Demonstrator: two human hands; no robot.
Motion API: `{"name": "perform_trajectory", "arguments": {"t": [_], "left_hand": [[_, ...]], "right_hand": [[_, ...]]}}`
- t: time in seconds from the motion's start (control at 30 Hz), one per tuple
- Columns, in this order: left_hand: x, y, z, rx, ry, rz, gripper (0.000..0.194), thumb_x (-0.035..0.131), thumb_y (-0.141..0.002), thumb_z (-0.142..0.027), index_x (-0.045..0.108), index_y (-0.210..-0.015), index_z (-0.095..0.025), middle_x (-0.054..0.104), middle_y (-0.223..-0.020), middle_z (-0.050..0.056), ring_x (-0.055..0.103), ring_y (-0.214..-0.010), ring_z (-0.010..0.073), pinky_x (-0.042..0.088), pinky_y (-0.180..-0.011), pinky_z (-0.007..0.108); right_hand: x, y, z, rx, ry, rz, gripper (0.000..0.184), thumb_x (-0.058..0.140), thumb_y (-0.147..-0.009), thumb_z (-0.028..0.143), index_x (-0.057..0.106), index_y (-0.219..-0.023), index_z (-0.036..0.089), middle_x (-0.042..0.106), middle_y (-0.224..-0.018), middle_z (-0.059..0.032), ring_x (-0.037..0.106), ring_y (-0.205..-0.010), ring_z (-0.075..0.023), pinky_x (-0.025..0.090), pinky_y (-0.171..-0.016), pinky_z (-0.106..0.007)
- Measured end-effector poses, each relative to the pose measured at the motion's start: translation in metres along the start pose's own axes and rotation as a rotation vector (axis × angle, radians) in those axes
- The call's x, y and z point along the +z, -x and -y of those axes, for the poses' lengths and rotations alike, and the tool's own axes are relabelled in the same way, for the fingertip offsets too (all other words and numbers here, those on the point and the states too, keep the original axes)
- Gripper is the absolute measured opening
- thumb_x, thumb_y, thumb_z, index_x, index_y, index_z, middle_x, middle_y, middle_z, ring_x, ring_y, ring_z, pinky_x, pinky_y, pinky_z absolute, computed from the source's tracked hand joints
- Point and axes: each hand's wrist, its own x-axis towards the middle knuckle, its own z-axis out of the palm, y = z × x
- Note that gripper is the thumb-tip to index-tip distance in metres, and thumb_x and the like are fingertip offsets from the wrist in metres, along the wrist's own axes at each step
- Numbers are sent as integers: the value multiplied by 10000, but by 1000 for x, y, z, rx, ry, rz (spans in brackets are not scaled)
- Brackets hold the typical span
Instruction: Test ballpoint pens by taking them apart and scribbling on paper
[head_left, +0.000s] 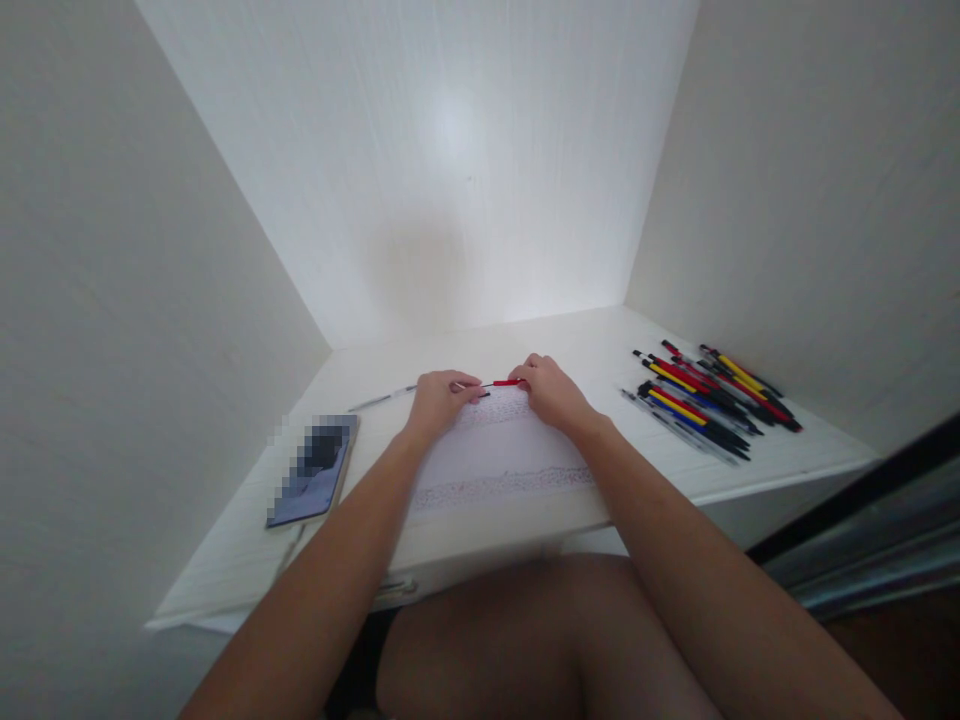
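Observation:
Over the far edge of a sheet of paper [510,448] with bands of small marks, both hands are close together. My right hand [547,390] pinches a red pen [505,382], which points left. From its left end a thin dark piece, like a pen refill [487,385], reaches the closed fingertips of my left hand [441,402]. A small black piece [484,394] shows just below those fingertips; whether it is held I cannot tell. Left of that hand, a slim clear pen [384,398] lies on the desk, its right end by the hand.
At the right lies a loose pile of pens [697,390] in red, yellow, blue, black and clear. A phone [319,470], its screen partly pixelated, rests on the left of the white desk [570,335]. White panels [465,180] enclose the back and sides.

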Motion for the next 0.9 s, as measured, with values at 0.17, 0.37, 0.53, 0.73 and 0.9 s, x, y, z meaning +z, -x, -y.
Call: {"name": "perform_trajectory", "arguments": {"t": [0.17, 0.37, 0.53, 0.73, 0.9], "left_hand": [[-1, 0, -13, -84, 186, -119, 205, 816, -699, -268, 776, -862, -150, 749, -836, 93, 698, -750, 194, 551, -692, 283], [-2, 0, -20, -123, 229, -210, 287, 854, -624, -239, 706, -842, -125, 728, -763, 81, 670, -666, 164, 550, -650, 273], [-4, -1, -19, -132, 257, -206, 291, 849, -631, -261, 667, -816, -131, 720, -736, 73, 675, -647, 165, 549, -628, 272], [-7, -1, -20, -132, 228, -199, 256, 844, -630, -241, 663, -779, -139, 714, -710, 79, 686, -645, 178, 541, -596, 268], [-10, -3, -17, -106, 226, -227, 256, 842, -644, -276, 677, -783, -137, 717, -725, 92, 695, -652, 187, 550, -599, 274]], "right_hand": [[5, -2, 1, -3, -111, 9, 390, 571, -879, -152, 740, -1022, 169, 586, -968, -71, 556, -926, -235, 414, -824, -269], [4, -3, 5, -5, -147, 28, 346, 617, -883, -144, 745, -1007, 153, 601, -953, -67, 579, -892, -222, 419, -809, -263], [3, -2, 7, 14, -184, 47, 317, 642, -905, -119, 747, -1016, 159, 604, -962, -69, 582, -889, -218, 418, -785, -258], [3, -2, 9, 15, -215, 46, 327, 611, -915, -117, 738, -1022, 165, 615, -997, -71, 583, -916, -221, 419, -820, -265], [2, -5, 8, 56, -215, 38, 294, 618, -934, -104, 747, -1007, 150, 620, -972, -79, 592, -912, -225, 424, -821, -276]]}}
